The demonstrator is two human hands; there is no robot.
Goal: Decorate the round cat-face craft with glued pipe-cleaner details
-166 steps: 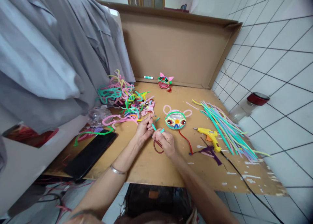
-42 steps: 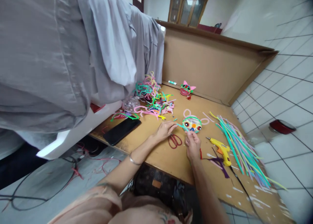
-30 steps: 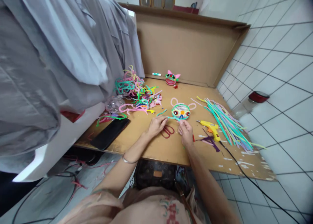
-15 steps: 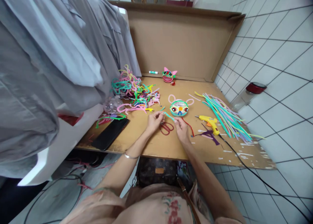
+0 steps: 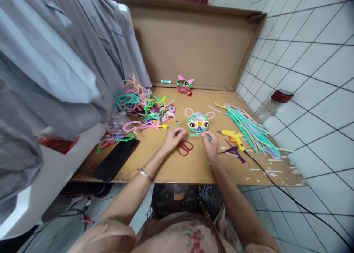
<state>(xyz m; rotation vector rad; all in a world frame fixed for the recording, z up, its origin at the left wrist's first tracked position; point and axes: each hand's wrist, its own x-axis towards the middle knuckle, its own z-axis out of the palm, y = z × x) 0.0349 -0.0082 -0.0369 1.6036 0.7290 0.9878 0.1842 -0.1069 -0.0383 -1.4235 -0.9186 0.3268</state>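
My right hand pinches a short teal pipe cleaner, whose free end points left. My left hand is a little way off with thumb and fingertips pressed together; whatever they hold, if anything, is too small to make out. Just beyond the hands lies a round animal-face craft with red and white eyes, an orange nose and two pink loop ears. Red-handled scissors rest between the hands, partly covered by my left hand.
Tangled pipe cleaners and a black phone occupy the left side. To the right are a yellow glue gun, its cord trailing off the table, straight pipe cleaners and a lidded jar. A pink-eared craft stands behind.
My hands have moved apart. The teal pipe cleaner, earlier stretched between both hands, now extends from my right hand only. The camera view has shifted slightly.
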